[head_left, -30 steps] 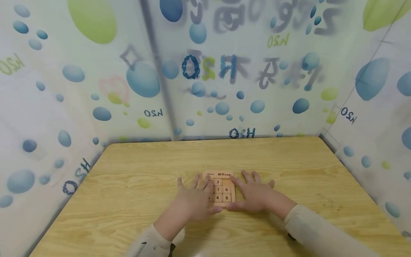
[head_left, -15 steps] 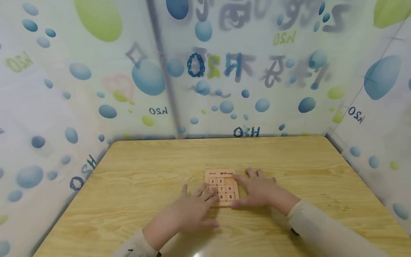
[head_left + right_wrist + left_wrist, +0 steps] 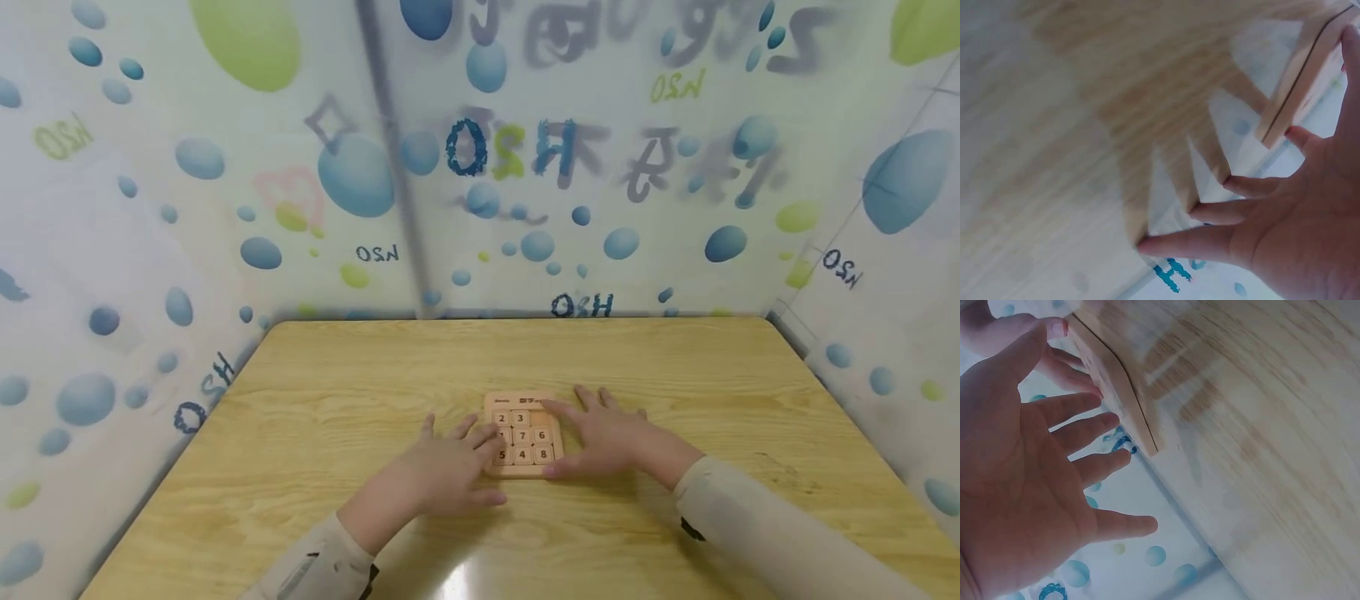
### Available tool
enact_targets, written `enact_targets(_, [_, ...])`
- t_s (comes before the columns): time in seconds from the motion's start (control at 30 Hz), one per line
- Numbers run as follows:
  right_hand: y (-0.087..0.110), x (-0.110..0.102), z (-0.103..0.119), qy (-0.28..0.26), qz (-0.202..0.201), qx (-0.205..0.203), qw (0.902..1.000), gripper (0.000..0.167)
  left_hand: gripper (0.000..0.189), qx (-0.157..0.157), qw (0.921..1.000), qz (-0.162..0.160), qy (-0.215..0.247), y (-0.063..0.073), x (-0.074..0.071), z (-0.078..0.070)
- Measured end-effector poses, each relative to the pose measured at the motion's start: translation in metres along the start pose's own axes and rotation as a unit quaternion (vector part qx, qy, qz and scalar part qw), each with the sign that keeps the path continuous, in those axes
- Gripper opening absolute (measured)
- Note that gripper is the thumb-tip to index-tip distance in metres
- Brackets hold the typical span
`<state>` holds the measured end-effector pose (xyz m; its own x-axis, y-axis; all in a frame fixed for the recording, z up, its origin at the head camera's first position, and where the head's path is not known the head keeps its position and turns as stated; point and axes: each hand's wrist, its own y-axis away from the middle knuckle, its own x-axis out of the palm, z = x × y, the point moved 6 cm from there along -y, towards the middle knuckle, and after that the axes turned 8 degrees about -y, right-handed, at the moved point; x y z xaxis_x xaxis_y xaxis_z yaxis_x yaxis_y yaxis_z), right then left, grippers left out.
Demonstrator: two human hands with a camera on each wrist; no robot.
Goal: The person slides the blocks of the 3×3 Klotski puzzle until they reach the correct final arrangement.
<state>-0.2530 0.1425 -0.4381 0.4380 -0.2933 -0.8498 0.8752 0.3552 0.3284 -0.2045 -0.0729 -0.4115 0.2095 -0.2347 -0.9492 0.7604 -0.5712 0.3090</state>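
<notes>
A wooden number slide puzzle [image 3: 523,476] lies flat on the table. Tiles 2 [image 3: 502,418] and 3 are in its top row, with a gap at top right. Below are a partly covered tile, 7 and 6; then 5, 4 and 8. My left hand [image 3: 450,477] is at the puzzle's left side, fingers spread, fingertips over the left column's middle tile. My right hand [image 3: 611,440] spans the right side, index finger at the upper right and thumb at the lower right corner. In the right wrist view, the other fingers [image 3: 1188,245] reach down to the tabletop.
The wood-grain table [image 3: 360,367] stretches around the puzzle on all sides. Behind it and to both sides stand pale walls [image 3: 337,283] printed with blue and green drops and lettering. A glare spot shows near the table's front.
My left hand has drawn back leftward, uncovering tiles 2 and 5 and more of the left column. The right hand keeps its place at the puzzle's right edge. The head view has shifted slightly.
</notes>
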Motion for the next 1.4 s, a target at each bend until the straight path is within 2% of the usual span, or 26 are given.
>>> enact_targets(0.27, [-0.003, -0.003, 0.002, -0.003, 0.011, 0.004, 0.9999, 0.109, 0.077, 0.023, 0.9996, -0.004, -0.016, -0.012, -0.001, -0.012])
enact_targets(0.5, [-0.005, -0.003, 0.002, 0.005, 0.009, 0.005, 0.9999, 0.109, 0.082, -0.017, 0.9982, -0.029, -0.050, -0.019, -0.004, -0.007])
enact_targets(0.63, [-0.005, -0.002, 0.001, 0.007, 0.007, 0.007, 0.9999, 0.109, 0.082, -0.026, 0.9983, -0.031, -0.042, -0.019, -0.005, -0.004])
enact_targets(0.87, [-0.004, -0.002, 0.001, 0.006, 0.009, 0.005, 0.9999, 0.110, 0.083, -0.019, 0.9986, -0.034, -0.036, -0.021, -0.004, -0.006])
enact_targets(1.1, [-0.005, -0.005, 0.005, 0.004, 0.015, 0.003, 0.9999, 0.110, 0.083, 0.000, 0.9988, -0.041, -0.027, -0.032, -0.006, -0.012])
enact_targets(1.23, [-0.004, -0.005, 0.005, 0.008, 0.019, 0.003, 0.9998, 0.110, 0.088, 0.007, 0.9991, -0.037, -0.018, -0.044, -0.005, -0.022])
enact_targets(1.4, [-0.004, -0.003, 0.004, 0.008, 0.022, 0.007, 0.9997, 0.110, 0.094, 0.032, 0.9994, -0.013, 0.001, -0.054, 0.001, -0.038])
